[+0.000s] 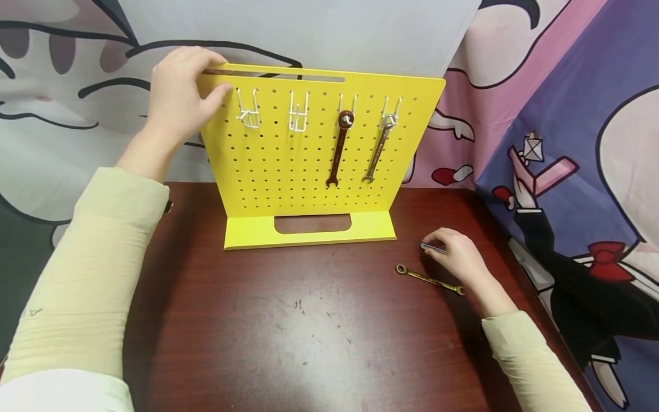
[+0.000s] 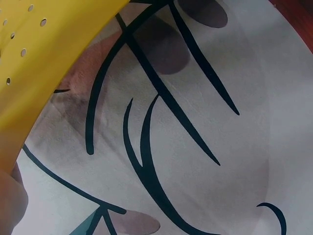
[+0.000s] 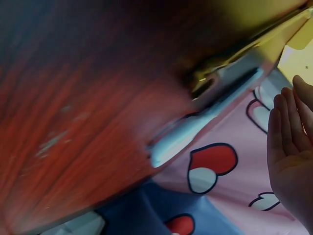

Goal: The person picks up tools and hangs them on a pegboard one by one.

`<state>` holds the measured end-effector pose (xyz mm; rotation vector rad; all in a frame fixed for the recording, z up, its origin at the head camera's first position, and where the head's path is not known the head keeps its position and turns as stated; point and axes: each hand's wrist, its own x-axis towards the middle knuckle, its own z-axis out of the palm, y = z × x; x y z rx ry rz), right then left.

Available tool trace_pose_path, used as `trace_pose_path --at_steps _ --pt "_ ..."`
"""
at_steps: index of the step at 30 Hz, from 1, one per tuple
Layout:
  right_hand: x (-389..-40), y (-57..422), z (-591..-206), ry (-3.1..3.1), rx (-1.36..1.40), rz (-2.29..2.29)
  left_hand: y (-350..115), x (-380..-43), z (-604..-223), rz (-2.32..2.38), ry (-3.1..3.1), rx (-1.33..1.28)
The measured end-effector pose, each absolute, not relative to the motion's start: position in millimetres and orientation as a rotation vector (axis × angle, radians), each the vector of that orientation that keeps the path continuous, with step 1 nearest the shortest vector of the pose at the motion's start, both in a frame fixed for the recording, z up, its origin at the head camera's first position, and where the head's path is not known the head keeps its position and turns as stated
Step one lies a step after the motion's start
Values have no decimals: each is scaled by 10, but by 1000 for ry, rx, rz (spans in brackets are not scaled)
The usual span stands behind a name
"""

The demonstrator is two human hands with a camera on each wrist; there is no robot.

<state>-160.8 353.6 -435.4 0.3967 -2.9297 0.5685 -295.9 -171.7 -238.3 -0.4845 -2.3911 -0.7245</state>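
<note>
My left hand (image 1: pixel 177 94) grips the top left corner of a yellow pegboard (image 1: pixel 278 166), thumb in front and fingers over the top edge. In the left wrist view only a bit of that hand (image 2: pixel 11 203) shows beside the board's edge. My right hand (image 1: pixel 455 252) is low over the right side of the table, above a slim pale blue tool (image 1: pixel 431 248). The right wrist view shows the tool (image 3: pixel 195 127) blurred on the tabletop, with the fingers nearly straight and apart from it. A gold wrench (image 1: pixel 429 279) lies just in front.
On the board's white hooks hang a dark reddish wrench (image 1: pixel 338 151) and a silver wrench (image 1: pixel 379 150). Two more white hooks (image 1: pixel 249 114) on the left carry nothing. The board stands on a dark red-brown table (image 1: pixel 247 332). Cartoon-printed cloth (image 1: pixel 546 114) covers the walls.
</note>
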Motion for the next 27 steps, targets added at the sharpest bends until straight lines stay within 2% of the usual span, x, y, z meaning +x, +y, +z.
trace_pose_path --at_steps 27 --pt "-1507 3995 -4446 -2921 367 520 -1717 -2970 -2380 -731 -2383 -499"
